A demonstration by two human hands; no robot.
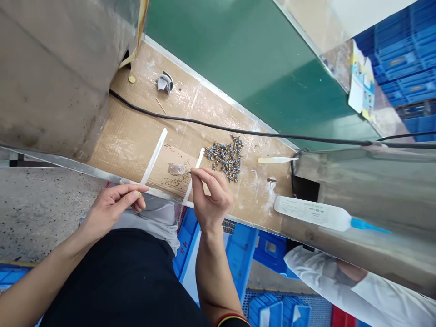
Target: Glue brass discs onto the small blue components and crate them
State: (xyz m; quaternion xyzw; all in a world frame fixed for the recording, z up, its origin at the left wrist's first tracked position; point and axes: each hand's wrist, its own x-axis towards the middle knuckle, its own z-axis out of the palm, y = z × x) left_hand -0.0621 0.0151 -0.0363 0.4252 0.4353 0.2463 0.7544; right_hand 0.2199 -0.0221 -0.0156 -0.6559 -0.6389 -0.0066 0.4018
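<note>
Left hand (117,199) pinches a yellow disc (139,195), right hand (214,195) a tiny part (188,172) mid-frame; can't tell if that pile of blue-and-brass parts (227,160) is finished or waiting.

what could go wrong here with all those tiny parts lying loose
The right hand is right beside the loose pile of small parts, so a brush might scatter them. Its fingertips are close to the small clear object, which a nudge might shift. The left hand pinches a small yellowish piece near the tabletop's edge; it might drop.
</note>
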